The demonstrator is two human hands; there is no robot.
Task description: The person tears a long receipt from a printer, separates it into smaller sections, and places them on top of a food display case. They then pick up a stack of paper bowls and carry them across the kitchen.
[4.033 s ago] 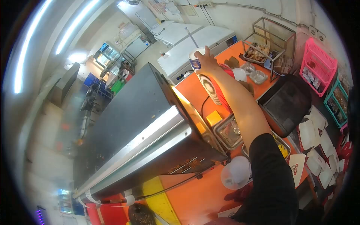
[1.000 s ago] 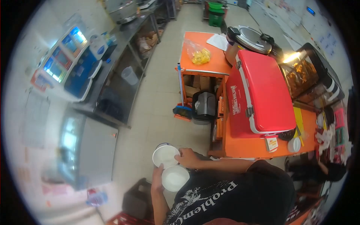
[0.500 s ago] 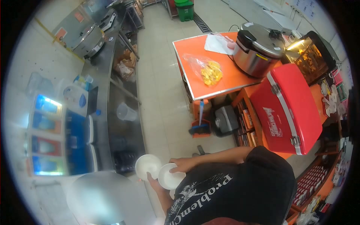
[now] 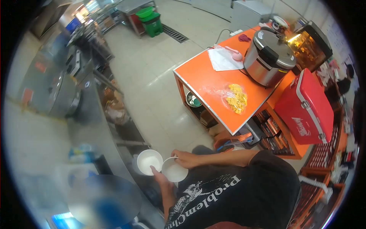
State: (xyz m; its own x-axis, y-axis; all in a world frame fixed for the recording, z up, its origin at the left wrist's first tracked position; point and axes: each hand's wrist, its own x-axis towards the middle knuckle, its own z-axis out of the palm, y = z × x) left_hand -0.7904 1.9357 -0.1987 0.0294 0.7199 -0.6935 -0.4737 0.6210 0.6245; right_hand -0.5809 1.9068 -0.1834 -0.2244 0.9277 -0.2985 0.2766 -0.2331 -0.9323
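A round white bowl [image 4: 144, 162] is in my left hand [image 4: 163, 178], with the thumb over its near rim and the fingers hidden beneath. Right beside it, a second white bowl [image 4: 175, 172] is held by my right hand [image 4: 184, 158], whose fingertips pinch the far rim. The two bowls sit side by side in front of my dark printed shirt, their rims overlapping slightly in this view. Both are turned open side up, and their pale insides show.
An orange table [image 4: 194, 78] carries a bag of yellow food pieces [image 4: 237, 100], a pink ladle [image 4: 236, 56] on white plastic and a large steel cooker [image 4: 263, 63]. A red cooler [image 4: 305, 107] stands at right. A steel counter [image 4: 91, 126] runs along the left.
The view has turned, bringing more of the orange table's front into sight. My right thumb has shifted from inside its bowl to the rim; both bowls stay held together.
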